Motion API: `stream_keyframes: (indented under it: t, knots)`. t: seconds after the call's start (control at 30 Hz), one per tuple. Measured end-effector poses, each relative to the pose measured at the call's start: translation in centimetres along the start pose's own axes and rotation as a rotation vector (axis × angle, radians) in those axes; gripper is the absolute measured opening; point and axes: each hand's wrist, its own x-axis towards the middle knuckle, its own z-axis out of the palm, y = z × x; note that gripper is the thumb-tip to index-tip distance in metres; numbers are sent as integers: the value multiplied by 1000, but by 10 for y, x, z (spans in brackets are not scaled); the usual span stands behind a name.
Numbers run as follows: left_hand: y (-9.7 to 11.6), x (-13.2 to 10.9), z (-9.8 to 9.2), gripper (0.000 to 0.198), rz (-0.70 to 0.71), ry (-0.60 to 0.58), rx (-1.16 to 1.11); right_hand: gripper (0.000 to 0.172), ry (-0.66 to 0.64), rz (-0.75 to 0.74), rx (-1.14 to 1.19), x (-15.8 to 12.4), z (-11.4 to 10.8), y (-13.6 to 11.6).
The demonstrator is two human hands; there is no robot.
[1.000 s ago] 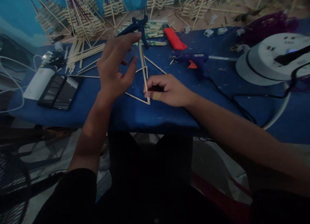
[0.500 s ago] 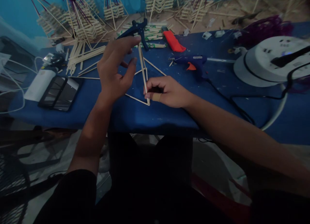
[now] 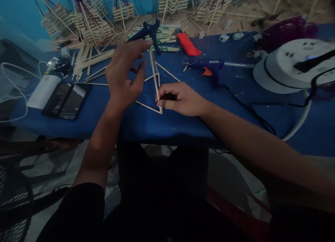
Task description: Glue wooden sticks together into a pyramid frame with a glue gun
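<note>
A frame of thin wooden sticks (image 3: 155,72) stands on the blue table in front of me, joined near its top and along its base. My right hand (image 3: 180,99) pinches the lower part of an upright stick between thumb and fingers, just above a base corner. A tan bandage wraps the right thumb. At the frame's top, the index fingertip of my left hand (image 3: 124,71) touches or nearly touches the stick ends. The left thumb is held apart from the index finger, and nothing shows gripped between them.
A blue glue gun (image 3: 209,65) lies right, its cord trailing toward a white round power strip (image 3: 295,69). Behind are a dark cutter tool (image 3: 150,30), a red-orange object (image 3: 188,44) and loose sticks (image 3: 89,62). A phone (image 3: 65,100) lies left. Finished-looking stick structures (image 3: 91,29) line the back.
</note>
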Motion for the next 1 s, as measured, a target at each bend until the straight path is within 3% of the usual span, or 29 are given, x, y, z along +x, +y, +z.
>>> stream_keyframes:
  t: [0.13, 0.27, 0.4, 0.57, 0.73, 0.8, 0.9, 1.0]
  knots:
    - [-6, -2, 0, 64, -46, -49, -61, 35, 80, 17, 46, 0, 1, 3]
    - [-12, -4, 2, 57, -25, -13, -37, 48, 329, -12, 13, 1, -2, 1]
    - [-21, -4, 4, 56, 114, 63, -102, 37, 561, -107, -63, 13, -8, -14]
    - [-21, -1, 5, 52, 86, 112, -79, 25, 723, -107, 68, 51, -12, -38]
    - [-13, 1, 1, 47, 176, 122, -140, 31, 867, -146, 205, 82, -13, -20]
    - [-10, 2, 1, 41, 163, 98, -182, 36, 855, -153, 214, 82, -16, -6]
    - [-10, 4, 3, 36, 261, 193, -216, 42, 813, -144, 170, 75, -22, 7]
    - [-13, 3, 6, 38, 216, 225, -152, 44, 773, -20, 70, 65, -25, 6]
